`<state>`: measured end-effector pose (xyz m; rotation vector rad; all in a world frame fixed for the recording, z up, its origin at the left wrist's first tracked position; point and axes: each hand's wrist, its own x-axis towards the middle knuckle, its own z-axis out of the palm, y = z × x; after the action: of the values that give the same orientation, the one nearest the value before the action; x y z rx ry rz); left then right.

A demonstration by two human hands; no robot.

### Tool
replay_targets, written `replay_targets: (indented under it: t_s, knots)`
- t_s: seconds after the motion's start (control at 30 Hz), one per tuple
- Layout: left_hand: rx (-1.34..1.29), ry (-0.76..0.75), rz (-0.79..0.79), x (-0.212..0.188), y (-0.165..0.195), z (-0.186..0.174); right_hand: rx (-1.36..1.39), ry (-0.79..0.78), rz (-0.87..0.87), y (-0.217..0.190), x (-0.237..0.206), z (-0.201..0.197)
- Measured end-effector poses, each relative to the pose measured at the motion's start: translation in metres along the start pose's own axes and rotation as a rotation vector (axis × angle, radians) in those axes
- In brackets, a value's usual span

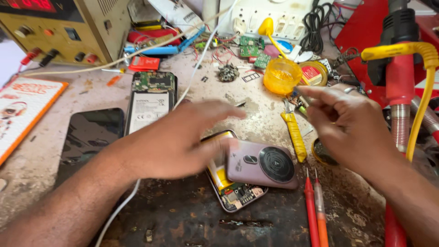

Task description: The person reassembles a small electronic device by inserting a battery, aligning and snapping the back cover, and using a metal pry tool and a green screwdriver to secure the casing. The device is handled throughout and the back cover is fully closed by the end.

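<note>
A cluttered, stained repair bench (274,121) is seen from above, with 2 bare hands over it. The left hand (178,139), blurred by motion, is held flat with its fingers spread and released, resting on or just above 1 opened phone (231,187) whose yellow battery and circuit board are exposed at the centre of the bench. 1 mauve back cover (260,164) with a round black camera ring is laid across that phone, just beside the left fingertips. The right hand (347,123) is raised to the right, its fingers pinched together on a small tool or part that is too small to be made out. Below it, 1 yellow-handled tweezer (295,135) is laid on the bench, and 2 probes (315,210), 1 red and 1 orange, are laid side by side near the front edge. Further back, 1 second opened phone (151,103) with a white battery is seen beside 1 dark screen panel (89,135). 1 round yellow tub (281,75) is set behind the right hand, and 1 beige power supply (64,29) is stood at the back left. 1 red hot-air tool with a yellow cable (402,68) is seen at the right edge.
</note>
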<state>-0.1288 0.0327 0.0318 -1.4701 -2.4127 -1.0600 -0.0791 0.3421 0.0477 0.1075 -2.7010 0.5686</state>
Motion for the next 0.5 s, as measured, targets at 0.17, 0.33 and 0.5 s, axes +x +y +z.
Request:
replay_targets:
  t_s: [0.17, 0.33, 0.5]
  knots:
    - [-0.038, 0.365, -0.165, 0.006, -0.005, -0.016, -0.198, -0.088, -0.091, -0.018, 0.026, 0.013]
    - [0.035, 0.274, -0.337, 0.009, -0.01, -0.008, -0.217, -0.25, -0.112, -0.026, 0.049, 0.032]
    - [0.106, 0.352, 0.018, 0.007, -0.013, -0.001, -0.249, -0.2, -0.166, -0.033, 0.053, 0.038]
